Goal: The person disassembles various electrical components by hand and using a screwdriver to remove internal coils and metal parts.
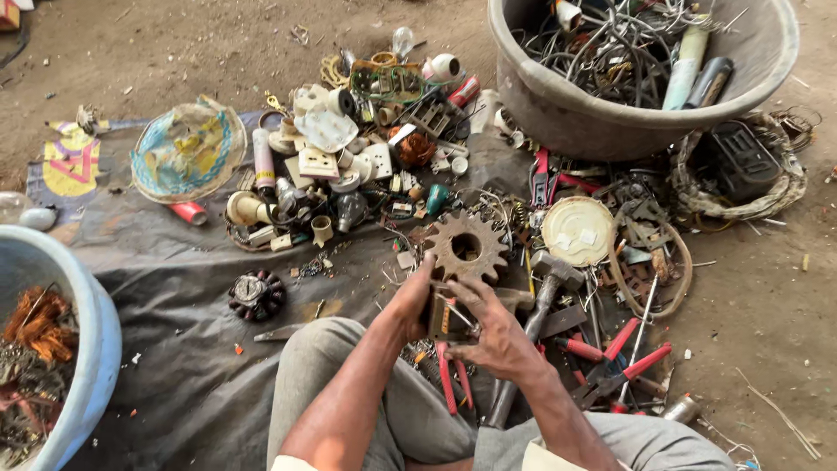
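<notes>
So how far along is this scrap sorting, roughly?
Some looks sorted: copper windings fill the blue tub, wires the grey tub. In hand: the left hand and right hand grip a small metal part. Left: the mixed scrap pile and rusty gear on the tarp.

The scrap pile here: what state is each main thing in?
Small part: held in both hands.
Left hand: gripping it.
Right hand: gripping it.
Gear: rusty, lying flat.
Hammer: lying down.
Grey tub: full of wires.
Blue tub: holds copper scrap.
</notes>
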